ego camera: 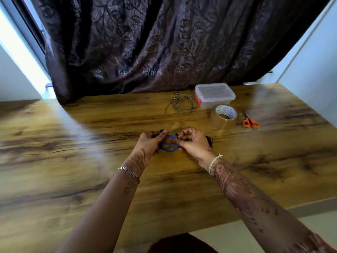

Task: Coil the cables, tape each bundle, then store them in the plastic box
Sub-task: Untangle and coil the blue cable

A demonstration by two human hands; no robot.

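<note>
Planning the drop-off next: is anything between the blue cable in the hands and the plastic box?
The box's lid is on. The tape roll sits just in front of the plastic box, between it and the blue cable.

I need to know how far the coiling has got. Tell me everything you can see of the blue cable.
The blue cable is thin, looks rubbery, and is gathered into a small oval loop held just above the table. The left hand pinches one side, the right hand the other, both grips shut on it. A dark end piece shows by the left fingers. No tape is visible on it.
</note>
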